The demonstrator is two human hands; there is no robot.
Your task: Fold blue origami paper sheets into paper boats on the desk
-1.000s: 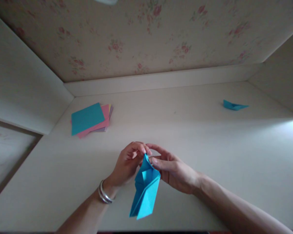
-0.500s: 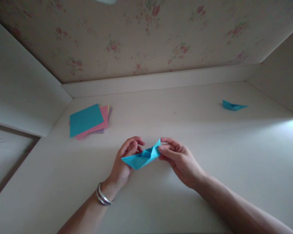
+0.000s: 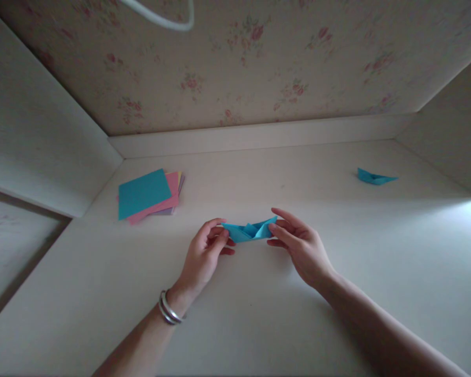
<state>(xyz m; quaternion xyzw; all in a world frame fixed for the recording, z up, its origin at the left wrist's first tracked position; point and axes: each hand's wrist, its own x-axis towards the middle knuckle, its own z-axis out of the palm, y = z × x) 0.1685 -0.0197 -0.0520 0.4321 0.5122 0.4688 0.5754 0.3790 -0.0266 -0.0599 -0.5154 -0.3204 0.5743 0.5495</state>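
A blue folded paper boat [image 3: 250, 231] lies level between my two hands, low over the pale tabletop [image 3: 259, 314]. My left hand [image 3: 204, 256] pinches its left tip with thumb and fingers; a silver bangle sits on that wrist. My right hand [image 3: 303, 246] pinches the right tip with the fingers drawn together. Whether the boat touches the table I cannot tell.
A stack of coloured paper sheets [image 3: 147, 195], blue on top with pink beneath, lies at the back left. A second blue paper boat [image 3: 373, 177] rests at the back right. Floral wallpaper [image 3: 239, 63] rises behind a white ledge; walls close both sides.
The blue paper hung down as a folded diamond, then was pulled apart sideways into a boat. Both hands moved away from me and lower, and now hold it level by its tips.
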